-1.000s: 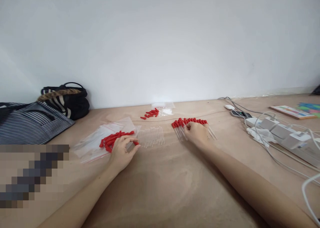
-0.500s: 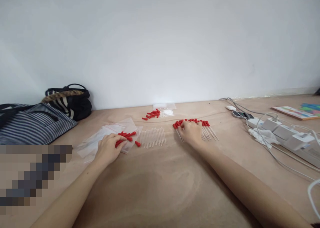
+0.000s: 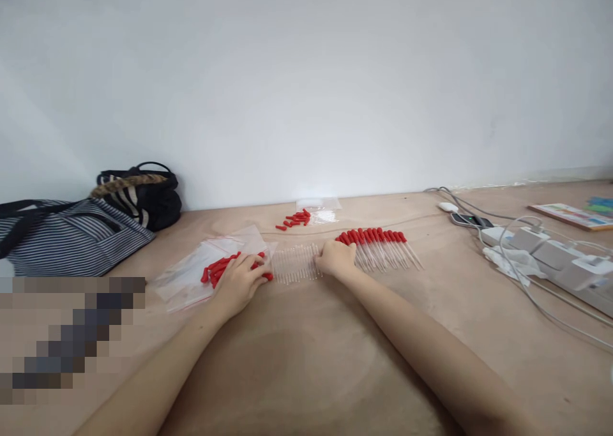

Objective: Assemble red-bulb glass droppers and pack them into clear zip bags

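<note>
Several loose red rubber bulbs (image 3: 218,269) lie on clear plastic bags (image 3: 179,283) at centre left. My left hand (image 3: 241,281) reaches over the right side of this pile, its fingers curled at a red bulb beside the bags. Right of it lies a row of thin clear tubes without bulbs (image 3: 293,263). My right hand (image 3: 336,258) is at the right end of that row, fingers closed; what they hold, if anything, is hidden. To its right lies a row of clear tubes with red bulbs on their far ends (image 3: 378,238).
Farther back lie more red bulbs (image 3: 297,218) and a bag of clear tubes (image 3: 324,215). Striped bag (image 3: 76,235) and black bag (image 3: 156,196) stand at left. At right are a power strip with white chargers (image 3: 560,251), cables and a colourful flat board (image 3: 569,216).
My right hand has moved left from the bulbed tubes to the bare tubes. My left hand has shifted right to the bulb beside the bags.
</note>
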### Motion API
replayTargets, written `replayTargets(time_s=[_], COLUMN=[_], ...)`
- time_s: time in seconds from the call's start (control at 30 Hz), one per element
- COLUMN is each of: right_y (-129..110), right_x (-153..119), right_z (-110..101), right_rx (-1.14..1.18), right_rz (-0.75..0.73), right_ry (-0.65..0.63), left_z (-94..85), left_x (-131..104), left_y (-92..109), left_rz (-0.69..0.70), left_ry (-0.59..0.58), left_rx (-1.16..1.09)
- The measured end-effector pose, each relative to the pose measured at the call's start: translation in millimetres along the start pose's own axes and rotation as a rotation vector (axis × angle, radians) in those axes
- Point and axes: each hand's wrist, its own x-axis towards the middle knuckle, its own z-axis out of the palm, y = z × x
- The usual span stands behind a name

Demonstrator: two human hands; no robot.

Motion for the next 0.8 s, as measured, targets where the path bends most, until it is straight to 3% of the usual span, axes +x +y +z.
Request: replayTargets(time_s=[0.2,0.37,0.47,0.63,0.7,0.8], right_y=[-3,-1,8,45,64,83], right_x=[10,12,3,-24,-34,-47], right_z=[-2,-8,-22,-36,-31,-18], right_rx=[0.051,0.093,0.123,0.185,0.206,0.166], right_rz=[0.037,0.001,-0.063,-0.247,-0.464,-0.67], right_ry=[-0.098,-0.111,-0.096,-0.016,0.094,0.229], left_z=[-3.7,-5.9,-7.8,-13.2,-14.8,-15.0], left_x=[-1,-6,-7,-6,-4,-3], left_y=[4,36,59,84,88,87], left_rz=[0.019,-0.072,-0.046,-0.12,-0.123,-0.148], left_ry=[0.075,0.074,0.036,-0.072,-0.097,-0.112], left_rx=[-0.21,-0.443,-0.544,-0.651,-0.636,-0.622])
